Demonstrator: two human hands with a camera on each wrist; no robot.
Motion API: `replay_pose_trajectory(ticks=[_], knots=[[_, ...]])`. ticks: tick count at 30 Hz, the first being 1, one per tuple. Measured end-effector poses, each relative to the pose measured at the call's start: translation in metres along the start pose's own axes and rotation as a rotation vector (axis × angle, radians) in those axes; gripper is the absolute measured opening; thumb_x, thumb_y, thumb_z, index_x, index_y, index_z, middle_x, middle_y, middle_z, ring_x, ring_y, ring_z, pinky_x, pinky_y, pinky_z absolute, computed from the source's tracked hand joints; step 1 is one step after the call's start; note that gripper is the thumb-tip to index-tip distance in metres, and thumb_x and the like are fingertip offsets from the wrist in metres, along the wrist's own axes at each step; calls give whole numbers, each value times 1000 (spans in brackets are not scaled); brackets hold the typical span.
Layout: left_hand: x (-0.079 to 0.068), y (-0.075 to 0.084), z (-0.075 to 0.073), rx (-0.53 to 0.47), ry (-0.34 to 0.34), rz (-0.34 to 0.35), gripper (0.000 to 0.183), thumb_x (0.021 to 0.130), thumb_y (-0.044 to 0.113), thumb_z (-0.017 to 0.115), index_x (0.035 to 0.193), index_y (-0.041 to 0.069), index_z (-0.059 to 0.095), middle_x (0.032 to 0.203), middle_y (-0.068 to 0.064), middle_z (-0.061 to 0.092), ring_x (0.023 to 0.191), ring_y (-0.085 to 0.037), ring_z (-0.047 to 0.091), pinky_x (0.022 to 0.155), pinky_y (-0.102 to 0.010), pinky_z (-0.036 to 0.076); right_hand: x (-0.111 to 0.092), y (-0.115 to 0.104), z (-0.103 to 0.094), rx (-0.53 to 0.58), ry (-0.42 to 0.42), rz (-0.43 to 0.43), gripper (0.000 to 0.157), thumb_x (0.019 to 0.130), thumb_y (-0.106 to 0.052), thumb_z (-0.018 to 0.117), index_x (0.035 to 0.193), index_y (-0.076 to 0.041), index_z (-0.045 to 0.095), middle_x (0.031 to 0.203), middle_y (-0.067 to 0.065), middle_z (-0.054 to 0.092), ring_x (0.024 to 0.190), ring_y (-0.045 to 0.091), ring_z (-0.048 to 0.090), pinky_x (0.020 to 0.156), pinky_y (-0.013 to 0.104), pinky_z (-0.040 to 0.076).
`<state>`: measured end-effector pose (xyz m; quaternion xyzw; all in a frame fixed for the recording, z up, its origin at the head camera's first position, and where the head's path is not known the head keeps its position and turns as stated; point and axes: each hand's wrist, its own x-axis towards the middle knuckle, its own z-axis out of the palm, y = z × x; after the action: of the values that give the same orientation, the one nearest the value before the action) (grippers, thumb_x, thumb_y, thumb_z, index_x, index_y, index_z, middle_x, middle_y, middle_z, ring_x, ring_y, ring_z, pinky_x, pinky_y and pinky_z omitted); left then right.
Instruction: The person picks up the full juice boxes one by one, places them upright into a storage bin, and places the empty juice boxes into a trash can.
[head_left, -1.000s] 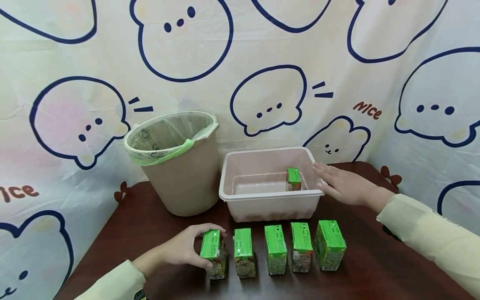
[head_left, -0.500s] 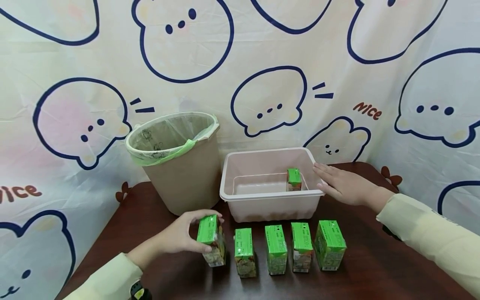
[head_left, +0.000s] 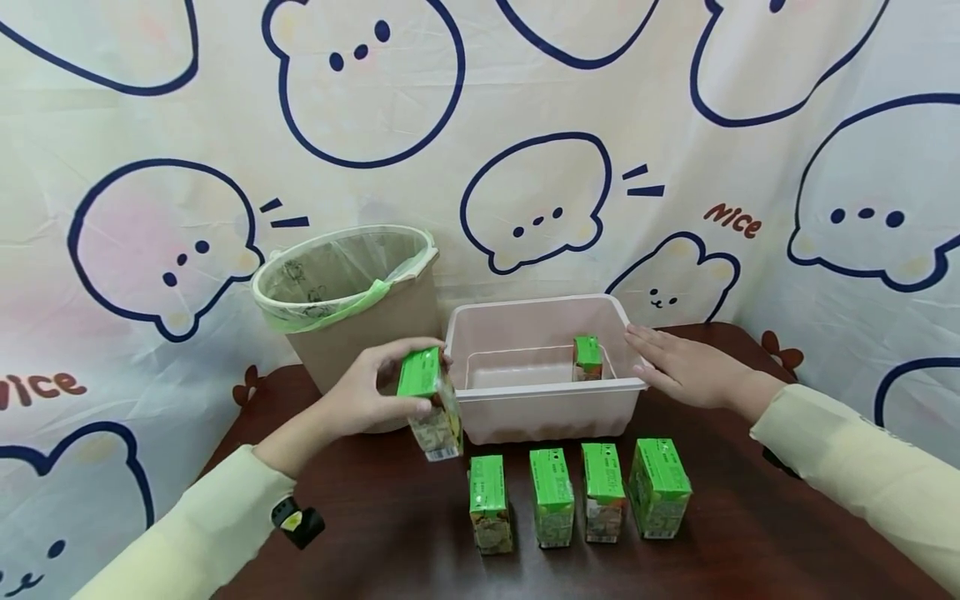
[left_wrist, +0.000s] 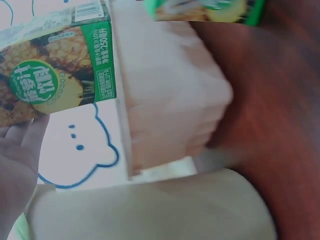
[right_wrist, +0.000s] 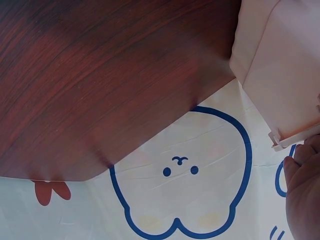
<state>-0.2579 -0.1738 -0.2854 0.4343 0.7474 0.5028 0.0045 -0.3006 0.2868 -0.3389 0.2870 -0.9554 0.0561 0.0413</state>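
Note:
My left hand (head_left: 367,392) grips a green-topped juice box (head_left: 431,404) between thumb and fingers. The box is raised off the table, slightly tilted, just left of the pale pink plastic tub (head_left: 540,414). Pineapple pictures show on the juice box (left_wrist: 55,70) in the left wrist view. My right hand (head_left: 693,367) rests with straight fingers against the tub's right rim; in the right wrist view this hand (right_wrist: 305,195) is partly cut off. One juice box (head_left: 587,358) stands inside the tub, at its right end.
Several juice boxes stand in a row before the tub, from a left one (head_left: 491,508) to a right one (head_left: 660,487). A lined waste bin (head_left: 405,308) stands left of the tub on the dark wooden table (head_left: 375,542). A printed cloth (head_left: 540,100) hangs behind.
My left hand has lifted the leftmost juice box from the row and carried it up and forward, beside the tub's left end. The right hand has stayed on the rim.

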Motion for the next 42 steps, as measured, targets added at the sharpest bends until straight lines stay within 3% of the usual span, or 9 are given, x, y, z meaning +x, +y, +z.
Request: replay_pose_trajectory(ticks=[6, 13, 16, 23, 35, 42], knots=[[32, 11, 3, -42, 59, -20, 55, 86, 12, 74, 134, -4, 52, 118, -21, 62, 86, -17, 61, 70, -28, 54, -1, 0, -1, -3, 1, -4, 70, 102, -50, 37, 153, -4, 25, 158, 15, 22, 143, 37, 21, 110, 57, 24], [77, 13, 6, 34, 97, -33, 50, 84, 5, 73, 132, 2, 57, 114, -15, 64, 85, -21, 61, 72, -29, 53, -3, 0, -3, -2, 8, -2, 70, 102, -50, 38, 153, -4, 25, 158, 16, 22, 143, 37, 22, 110, 57, 24], [97, 12, 9, 53, 110, -54, 50, 86, 8, 73, 133, 4, 57, 110, -10, 65, 85, -22, 60, 73, -30, 53, -3, 1, -3, 0, 7, -4, 70, 102, -50, 37, 154, -5, 24, 158, 15, 22, 143, 37, 22, 110, 57, 24], [136, -2, 24, 37, 90, -69, 53, 87, 12, 73, 136, 5, 55, 104, -11, 64, 86, -21, 60, 74, -31, 53, -3, 1, -3, 6, 10, -2, 69, 102, -48, 40, 154, -5, 24, 158, 15, 23, 142, 38, 23, 110, 58, 25], [165, -46, 52, 108, 42, -170, 63, 84, 22, 78, 140, 8, 53, 107, -7, 64, 88, -19, 60, 75, -30, 53, 0, 2, 0, 16, 18, -9, 65, 102, -42, 44, 153, -5, 26, 157, 15, 25, 142, 36, 25, 110, 56, 26], [174, -65, 59, 149, -43, -229, 66, 80, 22, 82, 139, 9, 54, 110, -6, 62, 91, -18, 58, 76, -28, 51, 1, 2, 1, 6, 22, -23, 64, 102, -39, 46, 152, -4, 28, 157, 15, 26, 142, 36, 26, 110, 56, 26]])
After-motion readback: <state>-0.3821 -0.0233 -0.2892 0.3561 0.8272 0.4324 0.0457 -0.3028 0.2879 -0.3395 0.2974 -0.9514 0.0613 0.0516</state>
